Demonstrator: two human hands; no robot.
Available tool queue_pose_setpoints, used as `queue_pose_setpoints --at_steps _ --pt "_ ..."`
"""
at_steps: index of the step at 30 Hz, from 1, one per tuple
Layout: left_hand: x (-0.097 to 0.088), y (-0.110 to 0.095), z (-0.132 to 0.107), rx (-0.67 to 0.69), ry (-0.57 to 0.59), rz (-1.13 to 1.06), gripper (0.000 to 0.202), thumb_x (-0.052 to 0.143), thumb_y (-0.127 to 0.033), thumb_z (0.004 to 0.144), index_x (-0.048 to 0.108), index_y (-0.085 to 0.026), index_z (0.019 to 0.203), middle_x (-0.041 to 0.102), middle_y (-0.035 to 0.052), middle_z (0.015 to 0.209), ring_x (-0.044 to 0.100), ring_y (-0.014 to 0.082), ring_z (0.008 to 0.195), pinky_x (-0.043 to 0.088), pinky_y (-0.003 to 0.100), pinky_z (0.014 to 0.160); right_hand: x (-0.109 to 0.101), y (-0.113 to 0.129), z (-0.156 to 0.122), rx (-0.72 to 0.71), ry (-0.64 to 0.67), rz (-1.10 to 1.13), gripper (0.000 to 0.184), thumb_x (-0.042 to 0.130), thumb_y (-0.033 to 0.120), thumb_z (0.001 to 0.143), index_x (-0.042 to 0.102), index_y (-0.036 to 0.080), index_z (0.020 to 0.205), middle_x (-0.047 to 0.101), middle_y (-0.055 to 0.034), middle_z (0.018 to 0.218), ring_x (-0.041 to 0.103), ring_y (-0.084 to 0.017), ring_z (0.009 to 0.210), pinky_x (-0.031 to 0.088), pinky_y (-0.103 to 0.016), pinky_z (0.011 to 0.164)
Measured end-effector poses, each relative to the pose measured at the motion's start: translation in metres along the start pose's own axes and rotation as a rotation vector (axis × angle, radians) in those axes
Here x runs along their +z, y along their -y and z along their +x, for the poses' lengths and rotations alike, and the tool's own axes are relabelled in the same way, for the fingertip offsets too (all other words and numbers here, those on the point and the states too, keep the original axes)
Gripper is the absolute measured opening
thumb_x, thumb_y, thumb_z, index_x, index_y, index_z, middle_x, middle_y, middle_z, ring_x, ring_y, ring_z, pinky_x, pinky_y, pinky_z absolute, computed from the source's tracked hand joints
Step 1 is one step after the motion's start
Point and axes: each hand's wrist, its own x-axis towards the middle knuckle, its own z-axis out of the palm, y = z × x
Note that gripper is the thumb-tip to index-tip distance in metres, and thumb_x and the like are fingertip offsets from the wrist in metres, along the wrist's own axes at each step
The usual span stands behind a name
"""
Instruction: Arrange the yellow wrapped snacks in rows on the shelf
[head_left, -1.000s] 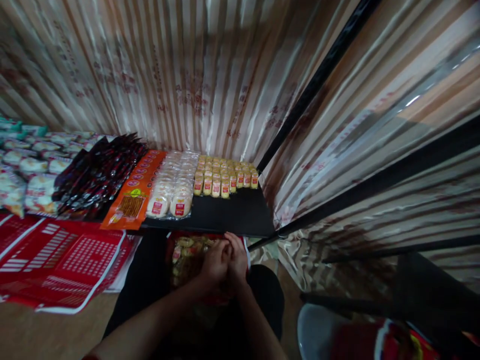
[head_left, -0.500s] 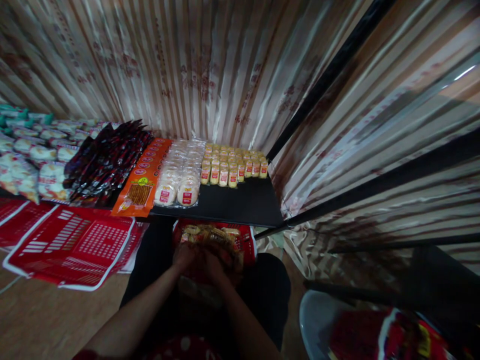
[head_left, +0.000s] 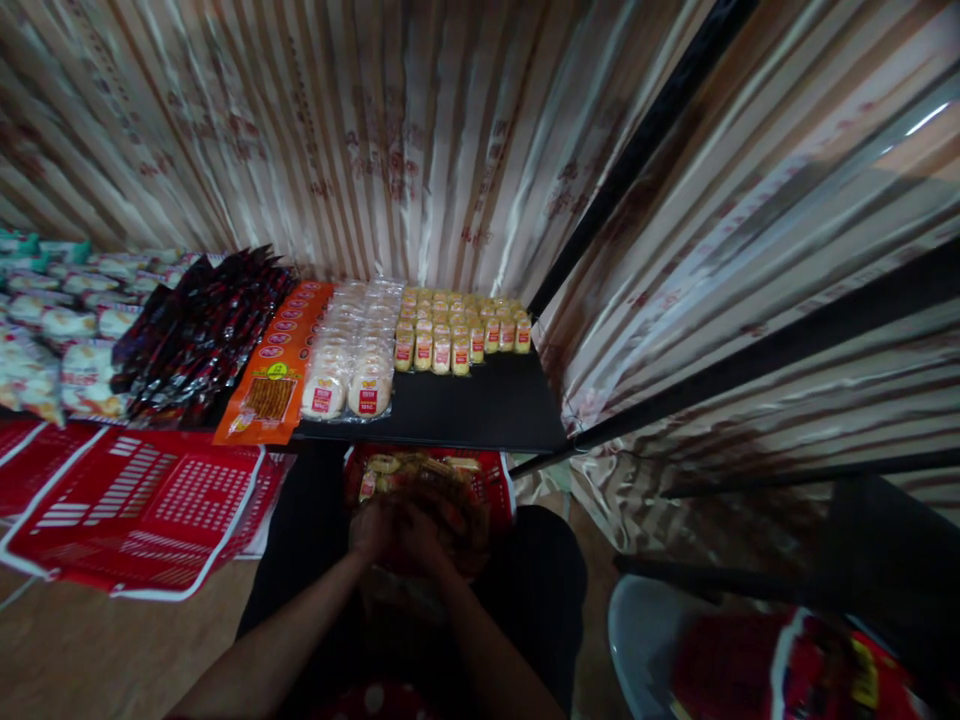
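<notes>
My left hand (head_left: 370, 530) and my right hand (head_left: 420, 537) are close together in deep shadow, low over a red basket (head_left: 501, 482) between my knees. Both look closed, with the fingers curled inward around something too dark to make out. Dark brownish wrapping shows just beyond the fingertips. Small yellow wrapped cakes (head_left: 384, 464) lie in the basket at the far side of my hands.
On the black shelf (head_left: 480, 410) ahead stand rows of small yellow packs (head_left: 442, 350), round white packaged cakes (head_left: 369, 395), an orange packet (head_left: 274, 365), dark foil packets (head_left: 202, 335) and white bags (head_left: 94, 375). Red baskets (head_left: 180, 490) sit left; a grey chair (head_left: 637, 625) holds red packages.
The view has shifted slightly, so the shelf goods sit a little further left. My hands have drawn slightly nearer to me and remain close together over the basket.
</notes>
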Motion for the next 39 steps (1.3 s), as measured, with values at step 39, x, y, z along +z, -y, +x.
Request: queue_pose_setpoints --at_steps 39 --pt "-0.071 -0.076 -0.036 0.339 0.263 -1.041 0.028 0.064 -0.028 0.062 0.06 -0.011 0.084 0.057 -0.0026 0.057 0.048 0.0064 0.05 0.03 0.017 0.045 -0.101 0.017 -0.013 -0.079 -0.055 0.52 0.04 0.052 0.045 0.076 0.059 0.02 0.106 0.068 -0.0047 0.087 0.064 -0.019 0.077 0.051 -0.032 0.07"
